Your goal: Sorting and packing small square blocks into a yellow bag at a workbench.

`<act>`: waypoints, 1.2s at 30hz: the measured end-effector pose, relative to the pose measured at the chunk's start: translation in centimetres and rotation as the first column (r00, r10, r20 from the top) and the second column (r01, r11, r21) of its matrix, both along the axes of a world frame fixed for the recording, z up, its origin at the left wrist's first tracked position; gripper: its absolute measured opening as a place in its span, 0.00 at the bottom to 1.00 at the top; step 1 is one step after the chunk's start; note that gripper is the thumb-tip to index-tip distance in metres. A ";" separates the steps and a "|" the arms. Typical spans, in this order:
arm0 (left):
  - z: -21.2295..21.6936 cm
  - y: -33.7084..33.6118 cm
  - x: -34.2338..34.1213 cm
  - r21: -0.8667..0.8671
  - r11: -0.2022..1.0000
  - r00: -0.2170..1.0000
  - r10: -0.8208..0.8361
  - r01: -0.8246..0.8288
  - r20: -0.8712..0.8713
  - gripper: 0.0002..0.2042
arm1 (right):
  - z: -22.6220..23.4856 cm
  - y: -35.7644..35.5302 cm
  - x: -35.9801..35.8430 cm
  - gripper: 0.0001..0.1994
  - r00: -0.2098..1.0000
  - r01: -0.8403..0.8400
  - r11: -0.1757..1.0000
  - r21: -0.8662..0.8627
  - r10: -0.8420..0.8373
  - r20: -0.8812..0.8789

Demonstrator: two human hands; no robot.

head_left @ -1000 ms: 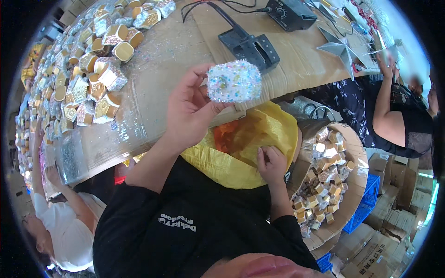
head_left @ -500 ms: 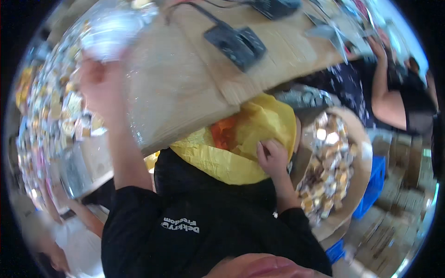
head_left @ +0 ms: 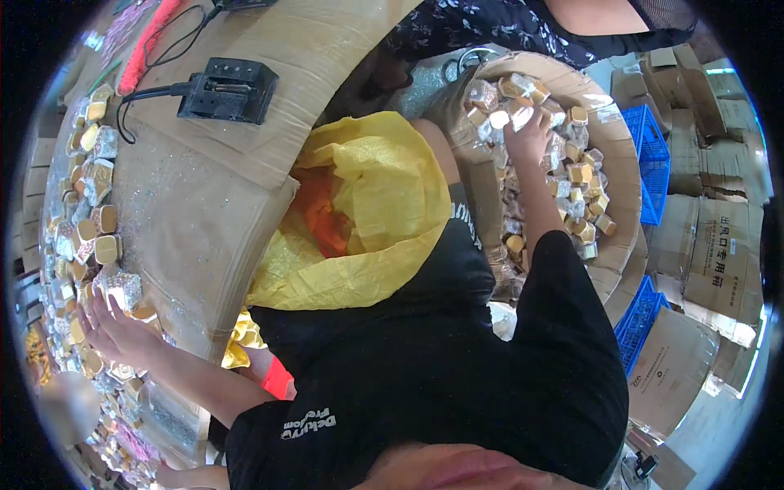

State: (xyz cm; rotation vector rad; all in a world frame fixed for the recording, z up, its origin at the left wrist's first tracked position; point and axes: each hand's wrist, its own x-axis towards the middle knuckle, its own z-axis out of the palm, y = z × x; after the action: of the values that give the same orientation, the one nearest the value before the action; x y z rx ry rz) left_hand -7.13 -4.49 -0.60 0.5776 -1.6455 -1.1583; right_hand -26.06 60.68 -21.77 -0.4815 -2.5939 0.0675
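Note:
At the left, my left hand (head_left: 121, 333) lies with its fingers spread over a pile of small glittery jars with gold lids (head_left: 106, 249). A clear, sparkling jar (head_left: 122, 288) is right by its fingertips. My right hand (head_left: 529, 140) reaches into a big round cardboard bin (head_left: 608, 90) full of similar jars (head_left: 578, 173). Its fingers curl over a bright-lidded jar (head_left: 520, 119), partly hidden by them. Between my arms, on my lap, an open yellow woven sack (head_left: 384, 184) shows an orange inside (head_left: 322, 216).
A black device with a cable (head_left: 229, 90) sits on the cardboard-covered table (head_left: 196, 163), beside a red rod (head_left: 145, 49). Blue crates (head_left: 651, 159) and cardboard boxes (head_left: 723, 253) stand right of the bin. Another person's patterned clothing (head_left: 490, 24) is beyond it; someone's forearm (head_left: 196, 476) shows lower left.
My view has turned. My left hand, earlier raised with a blurred pale, shiny thing by it, now rests on the pile. My right hand has moved from the yellow sack into the bin.

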 end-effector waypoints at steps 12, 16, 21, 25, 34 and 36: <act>0.9 5.4 -2.0 -0.180 0.955 0.962 -0.256 0.237 -0.093 0.13 | 1.4 6.2 -2.4 0.31 0.880 0.046 0.982 -0.185 0.048 0.473; 0.6 4.1 -1.0 -0.303 0.929 0.940 -0.280 0.214 -0.194 0.11 | 11.6 -0.2 2.4 0.25 0.940 0.004 0.969 -0.248 0.082 0.332; -3.1 11.1 1.1 -0.349 0.712 0.792 -0.571 0.609 0.215 0.12 | 19.5 -17.9 9.4 0.18 0.898 -0.302 0.252 -0.919 0.398 -0.186; -4.5 20.2 -0.6 0.185 0.464 0.439 -0.884 0.866 0.160 0.38 | 15.5 -26.3 13.3 0.20 0.706 0.058 -0.525 -0.849 0.623 -0.337; -6.7 17.5 1.8 0.596 0.355 0.378 -0.921 0.720 0.091 0.21 | 15.2 -28.4 13.6 0.27 0.326 -0.194 -0.133 -0.972 0.926 -0.191; -6.5 17.1 2.3 0.538 0.438 0.428 -0.891 0.720 0.153 0.21 | 16.6 -28.4 13.0 0.30 0.331 -0.513 0.095 -0.853 0.939 -0.094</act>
State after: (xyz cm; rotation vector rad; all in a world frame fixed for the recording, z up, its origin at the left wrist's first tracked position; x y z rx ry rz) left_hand -4.85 12.65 -7.10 0.2056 -2.1802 -2.3002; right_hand -13.02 32.28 -5.15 0.9128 -2.8169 1.7711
